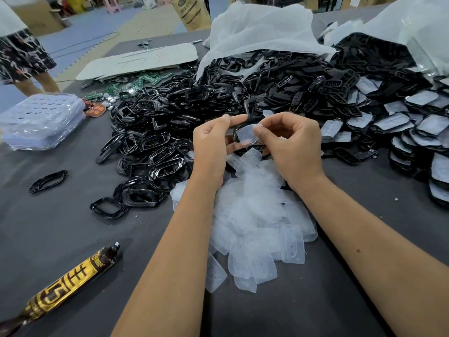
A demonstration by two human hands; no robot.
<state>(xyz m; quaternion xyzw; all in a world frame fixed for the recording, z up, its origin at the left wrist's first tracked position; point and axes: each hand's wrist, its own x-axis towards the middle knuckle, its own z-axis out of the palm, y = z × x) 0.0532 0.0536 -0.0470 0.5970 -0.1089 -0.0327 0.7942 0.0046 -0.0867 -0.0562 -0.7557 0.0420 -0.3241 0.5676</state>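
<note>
The left hand [212,144] is curled narrowly round a small black frame [234,133], its thumb stretched along the top edge and its fingers wrapped underneath. The right hand [295,147] is also closed tight, thumb and forefinger pinching a translucent pad [245,135] that lies against the frame's face, the other fingers folded below it. Whether the pad is fully seated in the frame cannot be told. The 2 hands meet, nearly touching, just above a pile of translucent pads [255,215] on the dark table [73,227]. Both forearms reach forward from the lower edge and angle inward, wrists bent slightly down. A heap of black frames [158,132] lies just beyond and to the left.
</note>
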